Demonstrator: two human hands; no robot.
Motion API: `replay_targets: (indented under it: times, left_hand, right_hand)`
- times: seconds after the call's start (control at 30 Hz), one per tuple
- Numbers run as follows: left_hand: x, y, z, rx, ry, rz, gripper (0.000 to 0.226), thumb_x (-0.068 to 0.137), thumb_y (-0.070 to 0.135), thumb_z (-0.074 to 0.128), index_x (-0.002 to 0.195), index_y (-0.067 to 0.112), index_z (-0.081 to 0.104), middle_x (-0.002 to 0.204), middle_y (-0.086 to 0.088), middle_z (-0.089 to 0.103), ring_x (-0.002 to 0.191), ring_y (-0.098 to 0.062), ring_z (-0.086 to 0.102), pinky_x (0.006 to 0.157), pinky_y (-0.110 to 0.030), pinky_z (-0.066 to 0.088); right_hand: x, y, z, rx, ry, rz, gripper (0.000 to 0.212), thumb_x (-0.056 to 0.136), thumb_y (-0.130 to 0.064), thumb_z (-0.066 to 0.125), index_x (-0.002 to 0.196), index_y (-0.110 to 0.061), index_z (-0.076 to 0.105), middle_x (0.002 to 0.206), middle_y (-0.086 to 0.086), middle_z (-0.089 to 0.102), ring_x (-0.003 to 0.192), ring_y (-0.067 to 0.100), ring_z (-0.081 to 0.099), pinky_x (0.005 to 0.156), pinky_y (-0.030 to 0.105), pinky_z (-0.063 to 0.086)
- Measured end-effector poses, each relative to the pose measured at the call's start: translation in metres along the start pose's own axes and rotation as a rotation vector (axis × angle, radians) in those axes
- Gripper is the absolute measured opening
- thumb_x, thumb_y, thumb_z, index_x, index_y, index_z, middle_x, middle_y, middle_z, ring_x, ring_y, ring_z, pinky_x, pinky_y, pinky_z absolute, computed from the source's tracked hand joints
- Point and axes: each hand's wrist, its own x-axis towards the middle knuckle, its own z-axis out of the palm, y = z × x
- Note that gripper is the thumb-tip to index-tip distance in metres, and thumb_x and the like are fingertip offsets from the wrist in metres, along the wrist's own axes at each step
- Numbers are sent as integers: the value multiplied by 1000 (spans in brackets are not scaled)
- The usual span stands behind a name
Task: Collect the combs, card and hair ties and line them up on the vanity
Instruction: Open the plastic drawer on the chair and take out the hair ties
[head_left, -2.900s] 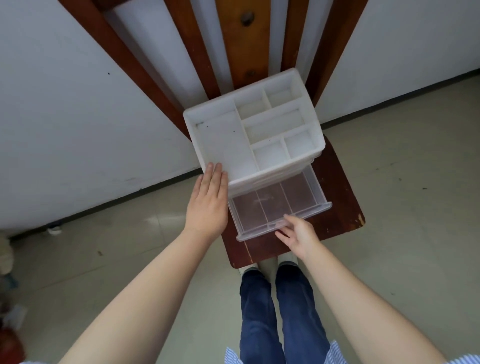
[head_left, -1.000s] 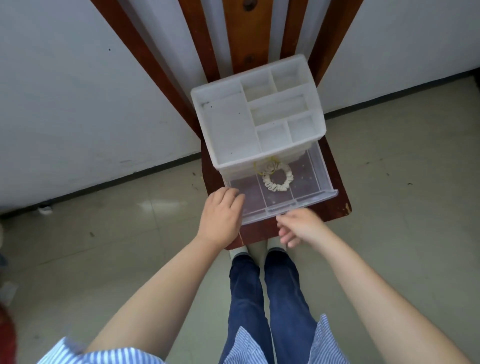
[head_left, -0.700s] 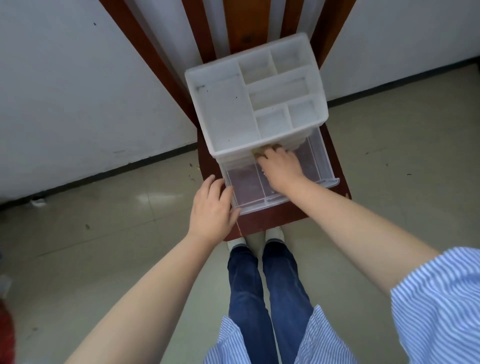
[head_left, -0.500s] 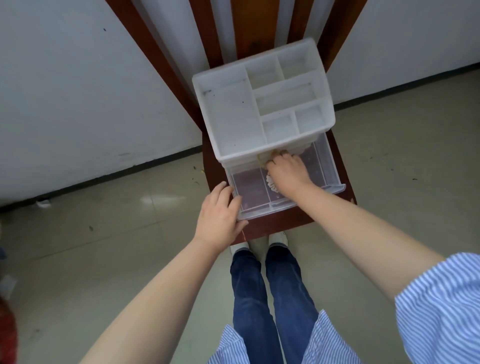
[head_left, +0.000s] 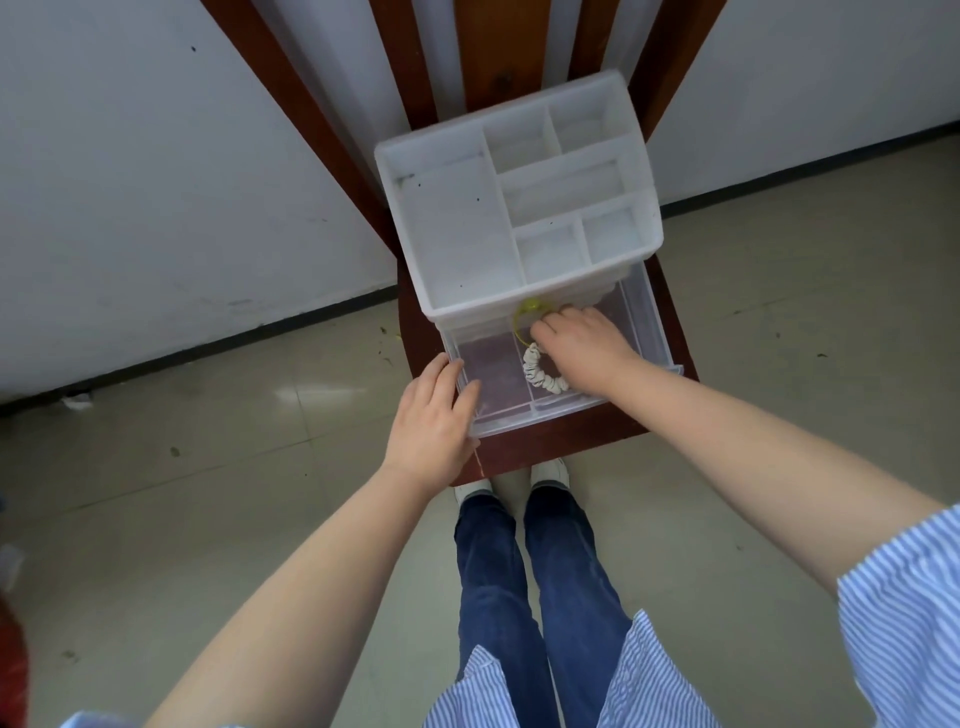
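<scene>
A white plastic organizer stands on a dark red wooden chair. Its clear bottom drawer is pulled out toward me. In the drawer lie a white scrunchie hair tie and a thin yellow hair tie. My right hand is inside the drawer, fingers curled over both ties and pinching them; part of each tie is hidden under it. My left hand rests on the drawer's front left corner, holding it steady. No combs or card are in view.
The organizer's open top compartments hold nothing. The chair back's slats rise behind it against a white wall. Beige tiled floor surrounds the chair. My jeans-clad legs and white shoes stand right at the seat's front edge.
The bottom drawer was pulled open, showing the hair ties. My right hand left the drawer front and reached in over the ties. My left hand moved from the organizer's side to the drawer corner.
</scene>
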Motion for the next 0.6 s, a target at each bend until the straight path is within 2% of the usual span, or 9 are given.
replay_targets:
  times: [0.2,0.37,0.43,0.53,0.6]
  left_hand:
    - [3,1,-2,37,-2,40,60,34,7,93,88,-7,72,98,-31,71,96,-48,66,70,-52,58]
    - [3,1,-2,32,-15,46,72,32,21,97,93,-6,71,102,-30,70,100,-47,65,73,-53,57]
    - [4,2,-1,16,-29,21,70,40,24,95,98,-5,69,109,-29,68,106,-46,62,79,-52,56]
    - [6,2,5,-33,-39,-6,64,66,24,83,119,-4,59,132,-27,54,129,-43,43,101,-50,42]
    - [6,1,7,-22,-47,-2,63,72,26,79,123,-4,55,137,-26,49,134,-41,37,106,-49,38]
  right_hand:
    - [8,-1,-2,0,-28,-9,43,78,10,51,119,-1,49,117,19,61,107,36,55,84,43,47]
    - [12,0,0,-26,-53,16,35,82,2,53,117,1,52,117,21,60,108,36,54,85,42,48]
    - [7,1,-1,21,-46,53,26,84,-1,52,109,2,58,114,21,59,106,35,53,82,40,48]
    - [-7,6,-5,151,23,91,21,86,-5,50,100,5,62,107,21,57,103,33,51,77,37,45]
    - [-21,11,-6,272,72,112,19,85,-6,51,95,6,63,103,20,56,101,31,50,75,34,42]
